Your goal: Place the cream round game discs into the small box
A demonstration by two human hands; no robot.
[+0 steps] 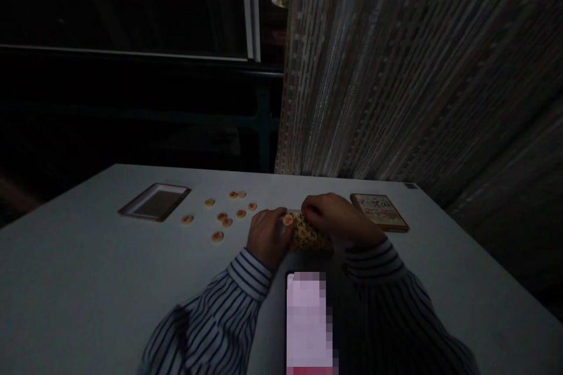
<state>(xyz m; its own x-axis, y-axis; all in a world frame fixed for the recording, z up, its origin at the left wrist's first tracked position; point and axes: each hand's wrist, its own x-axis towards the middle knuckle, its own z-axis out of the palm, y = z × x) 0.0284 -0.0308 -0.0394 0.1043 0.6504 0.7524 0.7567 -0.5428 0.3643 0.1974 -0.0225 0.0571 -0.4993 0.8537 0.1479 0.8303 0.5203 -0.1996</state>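
My left hand [267,238] rests on the pale table [88,281], fingers curled around a round wooden game piece [288,220] with a red mark. My right hand [336,217] is closed over the top of a pile of similar pieces [310,237] packed together between both hands. What sits under the right fingers is hidden. Several loose round pieces [226,215] lie scattered on the table to the left of my left hand. Both sleeves are striped.
A shallow box tray [155,201] lies at the left. A printed box lid [380,211] lies right of my right hand. A lit phone [309,322] lies near the front edge. A curtain [417,70] hangs behind the table. The room is dark.
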